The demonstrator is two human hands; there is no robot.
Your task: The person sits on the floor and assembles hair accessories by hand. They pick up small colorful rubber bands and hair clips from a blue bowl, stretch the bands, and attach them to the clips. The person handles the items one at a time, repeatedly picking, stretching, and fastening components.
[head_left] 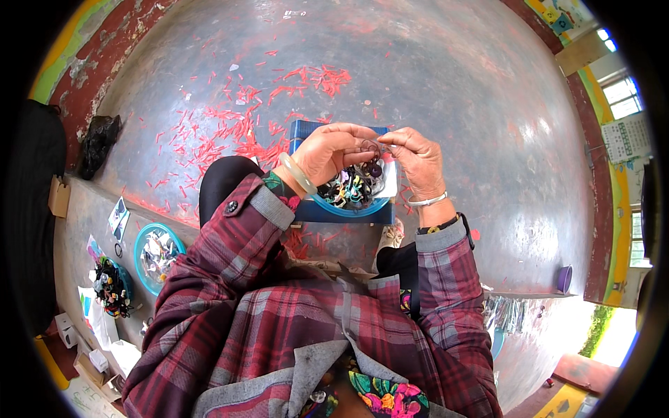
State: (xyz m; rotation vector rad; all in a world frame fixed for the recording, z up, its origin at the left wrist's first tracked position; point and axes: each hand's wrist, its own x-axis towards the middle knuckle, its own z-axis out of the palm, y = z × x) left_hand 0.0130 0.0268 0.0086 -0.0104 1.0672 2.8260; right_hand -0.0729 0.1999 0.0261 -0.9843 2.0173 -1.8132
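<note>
Both hands are raised over a blue basin (380, 206) heaped with a tangle of small hair ties (348, 191), mostly black with pale, yellow and teal bits. Between my fingertips stretches a thin dark hair tie (369, 146), and a dark purple bead shows just beneath it. My left hand (326, 153), with a pale bangle on its wrist, pinches the tie from the left. From the right, my right hand (420, 164), wearing a silvery bracelet, closes thumb and forefinger at the tie's other side. The exact contact of the fingertips is too small to make out.
The basin stands on a blue table or box (301, 132). Red scraps (237, 129) litter the floor beyond. At left are another blue basin (159, 251) of small pieces and a container of dark hair ties (111, 287). A purple bucket (564, 279) stands far right.
</note>
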